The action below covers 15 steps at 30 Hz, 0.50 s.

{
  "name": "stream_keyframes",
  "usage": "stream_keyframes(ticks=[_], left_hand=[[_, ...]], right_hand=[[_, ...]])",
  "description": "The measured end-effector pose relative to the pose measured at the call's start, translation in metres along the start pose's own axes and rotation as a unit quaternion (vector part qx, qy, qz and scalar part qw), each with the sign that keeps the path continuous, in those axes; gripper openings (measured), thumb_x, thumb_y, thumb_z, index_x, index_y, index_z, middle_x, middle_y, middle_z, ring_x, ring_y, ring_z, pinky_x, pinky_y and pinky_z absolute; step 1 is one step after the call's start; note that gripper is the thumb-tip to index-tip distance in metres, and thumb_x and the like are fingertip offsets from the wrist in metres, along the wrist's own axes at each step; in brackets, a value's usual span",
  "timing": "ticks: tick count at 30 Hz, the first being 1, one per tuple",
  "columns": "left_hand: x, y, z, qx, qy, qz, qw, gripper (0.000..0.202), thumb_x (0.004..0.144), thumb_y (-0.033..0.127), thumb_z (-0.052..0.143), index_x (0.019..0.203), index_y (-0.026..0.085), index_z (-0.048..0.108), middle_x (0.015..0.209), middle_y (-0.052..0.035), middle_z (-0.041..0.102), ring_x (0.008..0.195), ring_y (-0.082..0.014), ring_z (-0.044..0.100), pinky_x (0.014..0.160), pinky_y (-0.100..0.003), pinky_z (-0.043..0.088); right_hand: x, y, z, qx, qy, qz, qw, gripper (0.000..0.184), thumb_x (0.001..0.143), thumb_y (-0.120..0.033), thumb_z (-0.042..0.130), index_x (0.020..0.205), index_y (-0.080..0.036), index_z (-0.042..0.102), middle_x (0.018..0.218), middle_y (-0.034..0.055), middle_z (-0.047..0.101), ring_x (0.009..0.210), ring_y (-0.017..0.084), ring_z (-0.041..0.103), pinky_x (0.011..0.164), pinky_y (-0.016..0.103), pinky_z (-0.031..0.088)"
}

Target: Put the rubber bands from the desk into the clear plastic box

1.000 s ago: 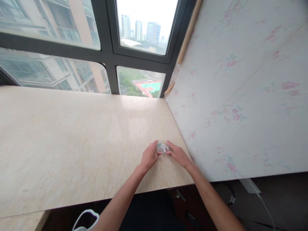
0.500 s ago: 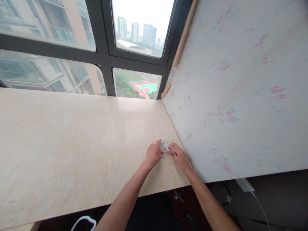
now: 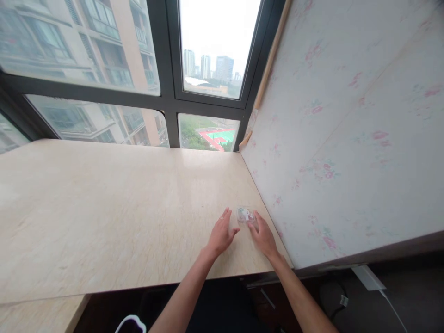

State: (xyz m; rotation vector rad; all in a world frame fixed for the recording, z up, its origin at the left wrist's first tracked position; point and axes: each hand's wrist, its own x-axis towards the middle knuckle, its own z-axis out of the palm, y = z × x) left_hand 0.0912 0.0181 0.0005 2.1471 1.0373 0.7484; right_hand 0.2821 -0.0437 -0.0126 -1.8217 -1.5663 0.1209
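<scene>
A small clear plastic box (image 3: pixel 245 214) with something red and green inside lies on the beige marble-look tabletop (image 3: pixel 114 208), close to the right wall. My right hand (image 3: pixel 262 235) rests just below it, fingers stretched out and fingertips touching its near edge. My left hand (image 3: pixel 221 232) lies flat and open on the tabletop just left of the box, a ring on one finger, not touching it.
A wall with pale floral paper (image 3: pixel 347 138) rises along the table's right edge. Dark-framed windows (image 3: pixel 166 92) run behind the table. A white cable (image 3: pixel 378 286) and plug hang at the lower right; a white loop (image 3: pixel 130 322) shows below the front edge.
Both hands had been pinching the small box between them. They have let go; the box now lies on the table, the left hand drawn back flat, the right fingertips still on it.
</scene>
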Motion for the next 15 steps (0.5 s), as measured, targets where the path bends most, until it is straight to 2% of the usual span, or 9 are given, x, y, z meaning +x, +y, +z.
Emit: stream_keyframes(ticks=[3,5,8,11,12,14,15], left_hand=[[-0.04,-0.001,-0.013,-0.012,0.058,-0.011,0.998,0.052,0.091,0.029,0.051,0.139,0.02,0.035,0.148,-0.0133,0.039,0.137,-0.0233,0.036,0.111,-0.047,0.035],[-0.066,-0.004,-0.02,-0.009,0.072,-0.036,0.997,0.046,0.091,0.029,0.049,0.136,0.019,0.041,0.142,-0.0131,0.047,0.133,-0.0236,0.042,0.108,-0.048,0.038],[-0.096,-0.012,-0.027,0.003,0.082,-0.062,0.995,0.037,0.092,0.026,0.047,0.128,0.019,0.05,0.134,-0.0124,0.055,0.127,-0.0242,0.049,0.105,-0.049,0.042],[-0.113,-0.016,-0.031,0.018,0.101,-0.05,0.993,0.032,0.091,0.022,0.046,0.121,0.02,0.056,0.131,-0.0108,0.058,0.123,-0.0231,0.053,0.101,-0.046,0.047],[-0.116,-0.015,-0.031,0.026,0.109,-0.042,0.993,0.03,0.091,0.02,0.046,0.119,0.02,0.058,0.129,-0.0104,0.059,0.121,-0.0229,0.055,0.1,-0.044,0.049],[-0.117,-0.012,-0.031,0.047,0.125,-0.022,0.991,0.027,0.091,0.018,0.046,0.113,0.021,0.061,0.122,-0.0099,0.063,0.117,-0.0227,0.058,0.097,-0.042,0.052],[-0.116,-0.01,-0.03,0.059,0.135,-0.011,0.989,0.026,0.091,0.017,0.046,0.109,0.021,0.063,0.117,-0.0097,0.066,0.115,-0.0228,0.059,0.096,-0.042,0.052]], right_hand=[[-0.011,-0.02,-0.006,0.06,0.074,0.076,0.993,0.048,0.09,-0.041,0.047,0.131,-0.016,0.049,0.131,0.0152,0.057,0.123,0.028,0.051,0.103,0.05,0.039],[-0.017,-0.044,-0.012,0.12,0.11,0.093,0.982,0.04,0.09,-0.041,0.048,0.122,-0.017,0.055,0.123,0.0131,0.063,0.117,0.027,0.056,0.101,0.049,0.042],[-0.021,-0.093,-0.031,0.219,0.092,0.085,0.968,0.029,0.091,-0.039,0.051,0.109,-0.019,0.063,0.113,0.0106,0.068,0.109,0.025,0.061,0.097,0.046,0.046],[-0.033,-0.143,-0.069,0.269,0.072,0.015,0.96,0.02,0.091,-0.031,0.054,0.104,-0.024,0.067,0.104,0.0069,0.071,0.102,0.024,0.065,0.092,0.043,0.05],[-0.039,-0.155,-0.084,0.274,0.084,-0.014,0.958,0.018,0.091,-0.029,0.056,0.104,-0.026,0.068,0.103,0.0059,0.071,0.101,0.024,0.065,0.09,0.044,0.051],[-0.053,-0.168,-0.111,0.303,0.117,-0.081,0.942,0.018,0.089,-0.032,0.059,0.105,-0.033,0.067,0.102,0.0043,0.07,0.098,0.026,0.065,0.086,0.048,0.053],[-0.059,-0.169,-0.122,0.325,0.105,-0.118,0.932,0.019,0.088,-0.037,0.06,0.106,-0.036,0.066,0.102,0.0034,0.07,0.096,0.027,0.065,0.084,0.049,0.054]])
